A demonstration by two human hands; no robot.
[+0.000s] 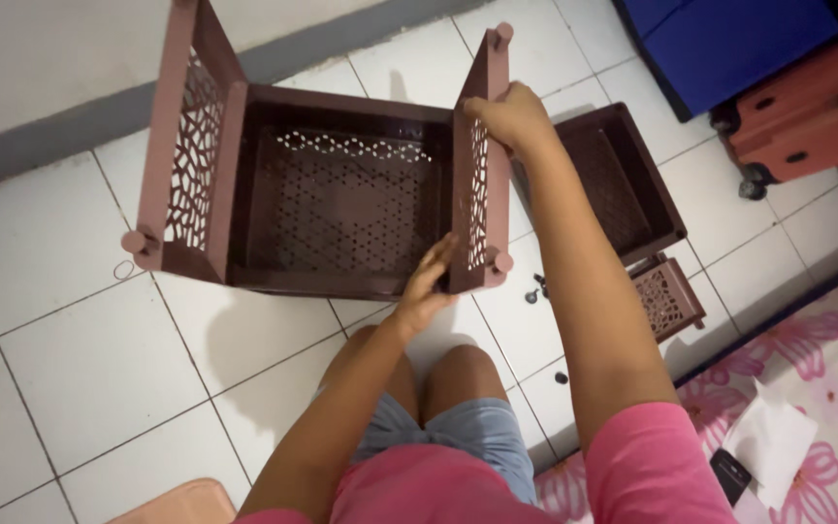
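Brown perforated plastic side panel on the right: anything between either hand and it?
Nothing visible. The left hand touches the brown perforated plastic side panel near its lower edge; the right hand grips its top edge.

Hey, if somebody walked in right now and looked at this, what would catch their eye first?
First, the dark brown perforated plastic shelf unit in the middle of the white tiled floor, with lattice side panels. The right hand grips the top of its right lattice panel while the left hand presses that panel's lower edge. A second brown perforated tray lies on the floor just to the right.
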